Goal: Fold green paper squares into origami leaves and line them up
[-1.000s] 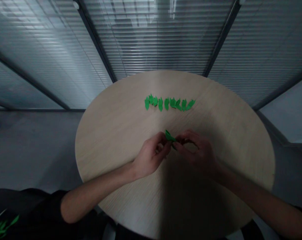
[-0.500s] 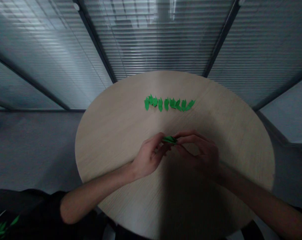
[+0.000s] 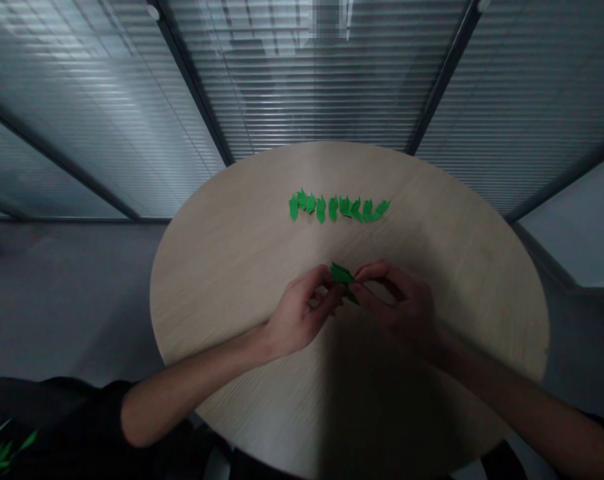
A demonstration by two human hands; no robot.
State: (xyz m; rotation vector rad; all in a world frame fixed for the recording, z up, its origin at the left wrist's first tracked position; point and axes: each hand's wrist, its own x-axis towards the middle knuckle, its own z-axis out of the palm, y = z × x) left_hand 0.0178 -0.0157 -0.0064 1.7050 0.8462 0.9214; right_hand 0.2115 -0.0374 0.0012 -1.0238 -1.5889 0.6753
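A green leaf-shaped cutout [image 3: 341, 273] is being worked between both hands, held over the near half of the round wooden table [image 3: 222, 287]. Its long axis is slanted from upper left to lower right, with the narrow tip pointing down and right. It is pinched from either side by the fingertips of the left hand [image 3: 302, 313] and the right hand [image 3: 397, 300], closed together on it. Ahead, a row of similar green cutouts [image 3: 335, 208] is laid across the table, well apart from the hands.
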